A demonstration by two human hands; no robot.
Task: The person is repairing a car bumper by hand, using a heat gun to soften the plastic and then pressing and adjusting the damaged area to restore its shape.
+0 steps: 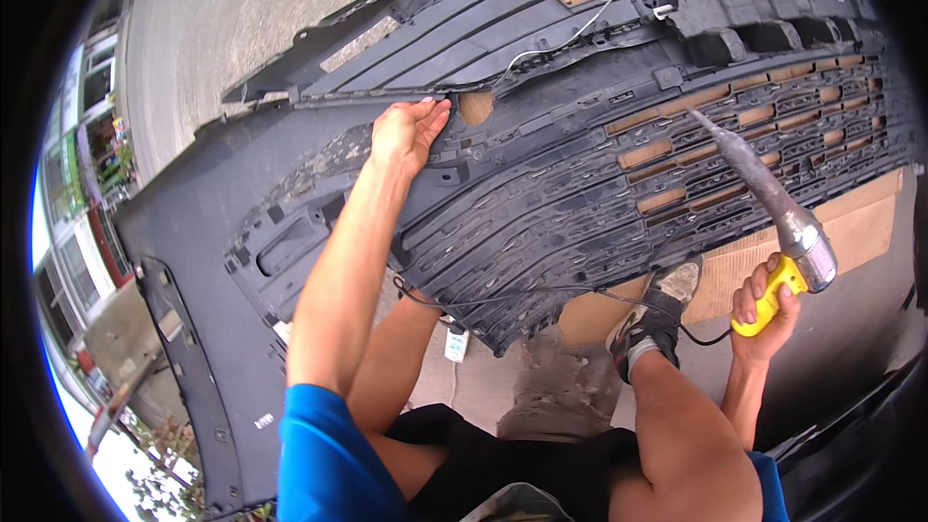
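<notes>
A large dark grey plastic car bumper (pixel 232 164) with a slatted grille lies inner side up in front of me. My left hand (pixel 408 135) reaches to its middle, fingers bent and pressed together against a raised ridge beside a gap. Whatever is between those fingertips is too small or hidden to tell. On the right, my right hand (pixel 764 314) is wrapped around the yellow handle of a heat gun (pixel 773 193). Its long metal nozzle points up and left over the grille, apart from my left hand. A black cord runs from the handle toward the left.
Brown cardboard (pixel 860 232) lies beneath the bumper. A thin white cable (pixel 590 24) crosses the far part. My shoe (pixel 667 309) rests at the near edge, close to the black cord. A white power strip (pixel 456 343) hangs or lies near my left leg. Buildings stand at far left.
</notes>
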